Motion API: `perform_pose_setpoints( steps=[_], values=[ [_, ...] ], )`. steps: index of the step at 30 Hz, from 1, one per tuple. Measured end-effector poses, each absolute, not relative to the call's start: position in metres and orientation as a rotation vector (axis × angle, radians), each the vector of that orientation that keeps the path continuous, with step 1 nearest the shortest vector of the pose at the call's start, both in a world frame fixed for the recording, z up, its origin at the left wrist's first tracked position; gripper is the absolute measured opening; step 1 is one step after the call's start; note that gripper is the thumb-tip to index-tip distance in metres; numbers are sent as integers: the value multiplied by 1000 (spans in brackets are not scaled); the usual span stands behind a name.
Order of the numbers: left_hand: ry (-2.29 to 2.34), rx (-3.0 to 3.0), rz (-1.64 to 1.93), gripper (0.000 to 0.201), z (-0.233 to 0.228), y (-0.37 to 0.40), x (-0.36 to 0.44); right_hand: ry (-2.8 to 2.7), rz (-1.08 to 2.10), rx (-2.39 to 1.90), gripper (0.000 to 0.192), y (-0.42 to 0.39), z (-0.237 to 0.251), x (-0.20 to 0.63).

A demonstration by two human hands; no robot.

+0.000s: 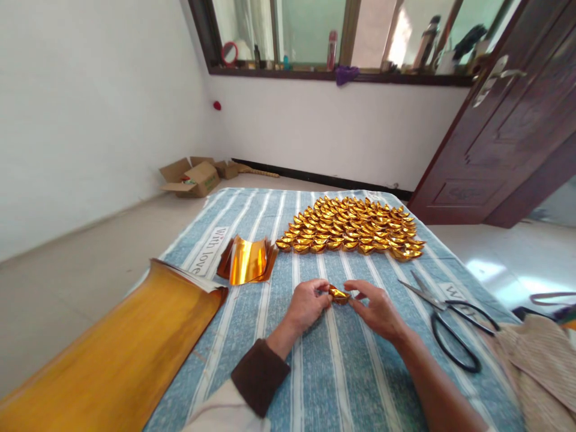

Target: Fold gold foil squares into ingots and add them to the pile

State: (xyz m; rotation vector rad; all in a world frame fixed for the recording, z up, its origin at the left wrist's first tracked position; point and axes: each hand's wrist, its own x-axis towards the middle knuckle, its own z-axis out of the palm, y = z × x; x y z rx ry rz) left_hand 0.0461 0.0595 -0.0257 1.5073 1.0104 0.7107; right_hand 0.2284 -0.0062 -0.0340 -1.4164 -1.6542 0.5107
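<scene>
Between my hands sits a small folded gold paper ingot (339,295), shiny and boat-shaped. My left hand (309,302) pinches its left end between thumb and fingers. On the other side, my right hand (375,307) has its thumb at the ingot's right end, with the index finger raised apart above it. Beyond them lies a large cluster of finished gold paper ingots (351,225) in packed rows. To the left of the cluster is a small stack of curled gold foil sheets (249,261).
A blue-and-white striped cloth (279,336) covers the table. Open scissors (445,305) with black handles lie at right, near a beige cloth (540,360). A large stack of gold paper (112,342) fills the left edge. Cardboard box (193,178) and door (490,120) stand beyond.
</scene>
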Motion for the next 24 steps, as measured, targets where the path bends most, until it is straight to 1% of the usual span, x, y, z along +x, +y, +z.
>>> perform_pose_setpoints(
  steps=[6,9,13,20,24],
  values=[
    [1016,1531,772,19,-26,54,46,-1621,551,-1616,32,-11,-25,229],
    [1034,1525,814,17,-28,53,44,-1629,550,-1631,25,-10,-25,224],
    [1072,1483,861,19,-31,52,43,-1705,556,-1568,17,-10,-25,217],
    [1109,1358,932,28,-33,54,42,-1733,462,-1550,17,-6,-29,222],
    [1089,1328,952,26,-33,56,42,-1796,279,-1544,16,10,-28,231]
  ],
)
